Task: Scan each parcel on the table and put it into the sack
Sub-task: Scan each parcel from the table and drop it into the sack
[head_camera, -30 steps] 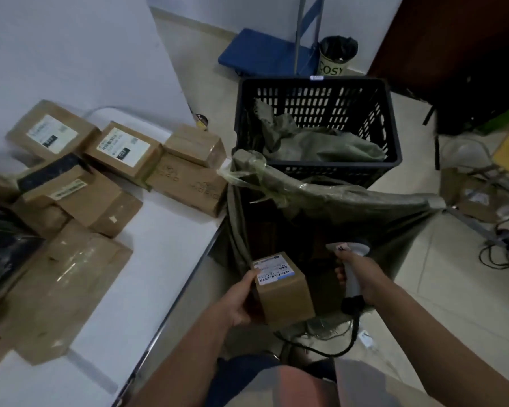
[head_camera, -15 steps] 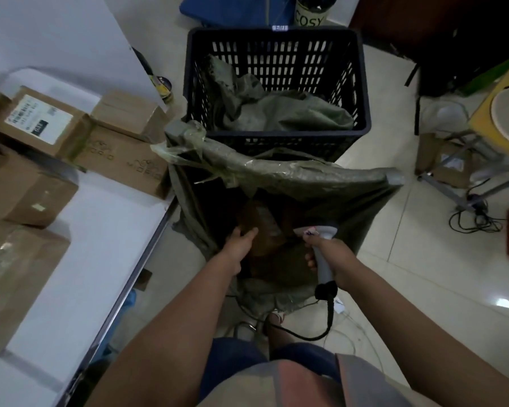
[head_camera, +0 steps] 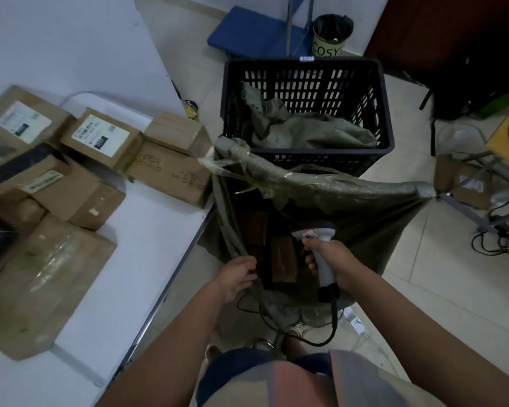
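Readable in black on the pale yellow-green cylindrical bin with the black liner [head_camera: 329, 39], top centre of the frame: "COSY". Printed faintly on the side of the long brown cardboard box [head_camera: 171, 174] at centre left: mirrored lettering, not legible. On white shipping labels of two brown cardboard parcels [head_camera: 100, 136], upper left: barcodes and text too small to read.

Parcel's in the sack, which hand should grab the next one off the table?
Left. The left hand holds nothing and is nearest the table; the right hand grips the scanner.
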Action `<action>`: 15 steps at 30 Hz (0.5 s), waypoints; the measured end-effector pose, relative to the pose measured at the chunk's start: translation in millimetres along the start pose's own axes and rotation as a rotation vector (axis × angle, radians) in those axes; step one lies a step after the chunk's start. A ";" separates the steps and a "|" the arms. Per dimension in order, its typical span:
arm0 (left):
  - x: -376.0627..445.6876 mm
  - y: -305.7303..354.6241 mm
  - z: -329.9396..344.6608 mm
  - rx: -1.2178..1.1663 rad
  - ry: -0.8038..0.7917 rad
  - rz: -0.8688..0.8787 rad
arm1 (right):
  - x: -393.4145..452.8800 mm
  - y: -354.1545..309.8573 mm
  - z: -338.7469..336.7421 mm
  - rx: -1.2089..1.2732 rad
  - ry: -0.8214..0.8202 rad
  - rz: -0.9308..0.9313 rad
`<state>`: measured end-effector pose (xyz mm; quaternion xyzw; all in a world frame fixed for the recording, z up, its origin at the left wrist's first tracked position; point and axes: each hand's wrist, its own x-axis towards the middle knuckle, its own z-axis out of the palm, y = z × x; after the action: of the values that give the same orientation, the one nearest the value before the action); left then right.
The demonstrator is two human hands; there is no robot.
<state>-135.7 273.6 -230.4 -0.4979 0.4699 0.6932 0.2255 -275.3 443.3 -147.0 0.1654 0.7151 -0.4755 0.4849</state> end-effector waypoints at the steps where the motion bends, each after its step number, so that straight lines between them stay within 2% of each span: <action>1: -6.4 0.4 -10.2 0.000 -0.008 0.020 | -4.5 -5.5 13.3 -0.017 -0.019 -0.018; 5: -44.3 6.4 -61.0 0.011 -0.010 0.133 | -30.1 -27.9 81.7 -0.086 -0.107 -0.087; 8: -80.0 7.6 -113.1 -0.010 0.045 0.238 | -52.9 -43.5 148.2 -0.176 -0.167 -0.192; 15: -153.5 -29.0 -257.2 -0.053 0.382 0.439 | -102.4 -60.7 315.7 -0.338 -0.415 -0.340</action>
<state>71.8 85.4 -120.4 -0.5116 0.5821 0.6310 -0.0354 -99.7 171.0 -52.8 -0.1399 0.6872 -0.4477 0.5547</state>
